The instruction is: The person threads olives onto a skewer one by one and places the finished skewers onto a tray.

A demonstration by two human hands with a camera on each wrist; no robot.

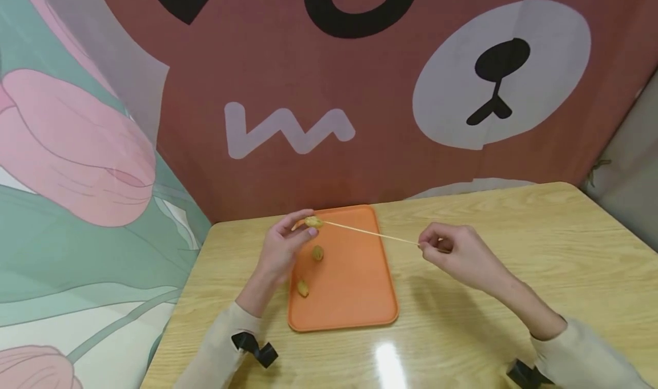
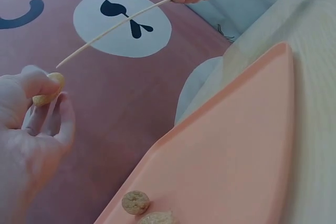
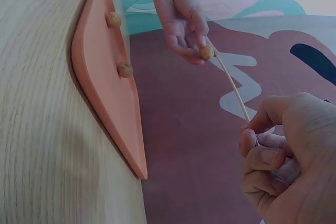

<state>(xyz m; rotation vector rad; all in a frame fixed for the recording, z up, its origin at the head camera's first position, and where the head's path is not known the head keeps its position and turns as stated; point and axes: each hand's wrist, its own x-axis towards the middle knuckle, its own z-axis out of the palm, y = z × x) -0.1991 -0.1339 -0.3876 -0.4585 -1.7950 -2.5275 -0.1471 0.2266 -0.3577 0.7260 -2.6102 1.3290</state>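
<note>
Yellow-brown lump [image 1: 314,221] sits pinched in our left hand [image 1: 280,249], raised near the orange tray's [image 1: 354,286] far left corner, probably to leave one side facing the thin stick [image 1: 370,233]. Our right hand [image 1: 462,255] pinches that stick, presumably to guide it; whether stick and lump touch, we cannot tell. Two more lumps [image 1: 317,253] rest within reach.

The bare left hand [image 1: 279,253] and right hand [image 1: 461,256] extend from a plain cream left sleeve [image 1: 218,344] and matching right sleeve [image 1: 583,355], bearing, respectively, a black strap [image 1: 247,343] with squared end and an angular black fitting [image 1: 523,372].
</note>
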